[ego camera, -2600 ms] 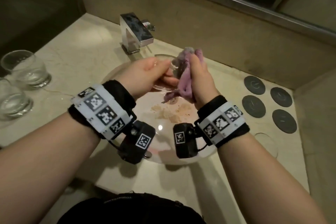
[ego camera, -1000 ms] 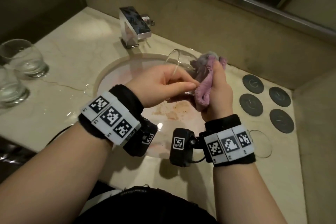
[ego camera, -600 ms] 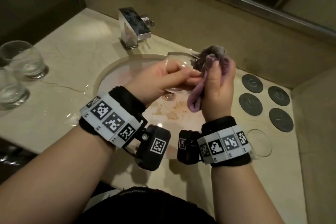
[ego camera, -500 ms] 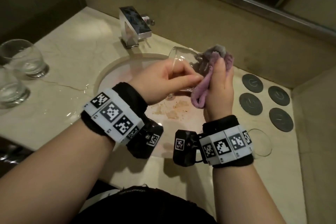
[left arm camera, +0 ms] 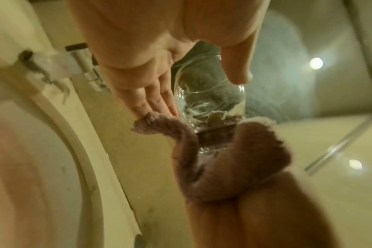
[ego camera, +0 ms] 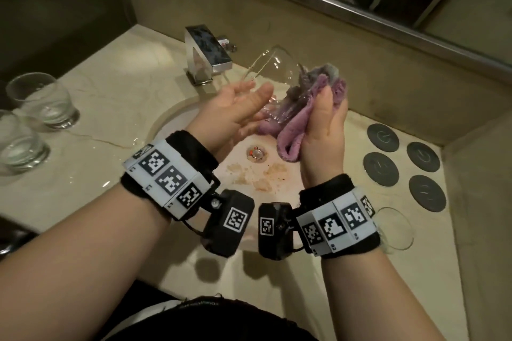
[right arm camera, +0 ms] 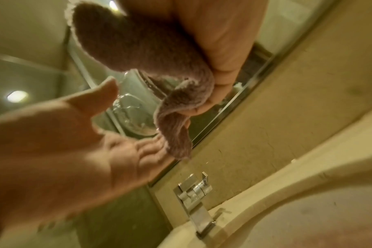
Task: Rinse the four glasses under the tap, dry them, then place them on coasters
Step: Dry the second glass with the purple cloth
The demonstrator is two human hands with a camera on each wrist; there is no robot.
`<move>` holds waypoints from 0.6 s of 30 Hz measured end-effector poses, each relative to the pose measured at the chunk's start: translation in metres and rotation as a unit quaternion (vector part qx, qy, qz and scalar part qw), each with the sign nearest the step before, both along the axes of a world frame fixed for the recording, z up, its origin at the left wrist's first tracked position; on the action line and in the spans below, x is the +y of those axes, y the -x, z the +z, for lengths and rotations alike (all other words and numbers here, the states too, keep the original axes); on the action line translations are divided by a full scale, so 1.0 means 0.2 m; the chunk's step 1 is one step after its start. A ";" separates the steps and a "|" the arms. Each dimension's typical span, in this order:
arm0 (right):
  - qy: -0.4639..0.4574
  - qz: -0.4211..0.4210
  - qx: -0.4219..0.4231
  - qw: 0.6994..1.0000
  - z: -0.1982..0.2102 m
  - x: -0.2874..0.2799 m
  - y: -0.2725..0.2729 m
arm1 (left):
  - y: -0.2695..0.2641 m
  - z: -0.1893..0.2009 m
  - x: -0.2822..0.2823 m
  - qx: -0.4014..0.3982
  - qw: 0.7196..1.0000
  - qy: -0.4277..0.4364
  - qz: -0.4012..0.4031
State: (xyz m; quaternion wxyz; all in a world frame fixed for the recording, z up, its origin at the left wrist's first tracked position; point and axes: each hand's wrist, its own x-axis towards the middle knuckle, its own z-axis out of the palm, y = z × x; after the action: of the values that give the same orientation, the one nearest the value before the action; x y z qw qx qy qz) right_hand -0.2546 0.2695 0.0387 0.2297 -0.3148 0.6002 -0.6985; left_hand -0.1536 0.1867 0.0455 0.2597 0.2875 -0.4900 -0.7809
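Note:
A clear round glass (ego camera: 273, 72) is tilted above the sink, its mouth towards the tap. Its base is wrapped in a purple cloth (ego camera: 299, 124). My right hand (ego camera: 329, 102) grips the cloth and holds the glass through it. My left hand (ego camera: 253, 93) is open beside the glass. Its straight fingers (left arm camera: 153, 102) lie along the glass wall and the thumb stands apart. The right wrist view shows the cloth (right arm camera: 138, 50) bunched in my right fist in front of the glass (right arm camera: 132, 114). Several dark round coasters (ego camera: 382, 137) lie bare on the counter at the right.
Two glasses (ego camera: 44, 102) (ego camera: 19, 144) stand on the counter at far left. Another glass (ego camera: 396, 230) stands by my right wrist, near the front edge. The chrome tap (ego camera: 206, 55) is behind the sink (ego camera: 166, 124). A wall and a mirror rise close behind.
My left hand has let go of the glass and its fingers have straightened. The glass has moved up and tilted towards the tap, held now by my right hand through the cloth.

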 end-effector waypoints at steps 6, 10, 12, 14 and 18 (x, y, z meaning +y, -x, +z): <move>-0.041 0.015 0.307 0.951 -0.06 0.01 -0.05 | 0.03 0.02 -0.03 0.064 0.995 -0.068 -0.034; -0.054 0.002 0.438 0.897 -0.05 -0.01 -0.08 | 0.04 0.03 -0.04 0.074 0.994 -0.059 -0.054; -0.041 -0.004 0.432 0.901 -0.03 -0.03 -0.07 | 0.04 0.02 -0.03 0.064 0.996 -0.028 -0.062; -0.017 -0.020 0.419 0.908 0.01 -0.05 -0.07 | 0.05 0.01 -0.02 0.066 0.996 -0.001 -0.060; 0.016 -0.058 0.355 0.933 0.10 -0.08 -0.09 | 0.06 0.01 -0.03 0.045 0.997 0.028 -0.064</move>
State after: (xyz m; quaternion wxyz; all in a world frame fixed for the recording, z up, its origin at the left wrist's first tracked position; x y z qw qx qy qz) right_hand -0.2375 0.2537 0.0581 -0.0440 -0.5106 0.6485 -0.5629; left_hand -0.1660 0.1813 0.0479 0.2391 0.2125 -0.5167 -0.7941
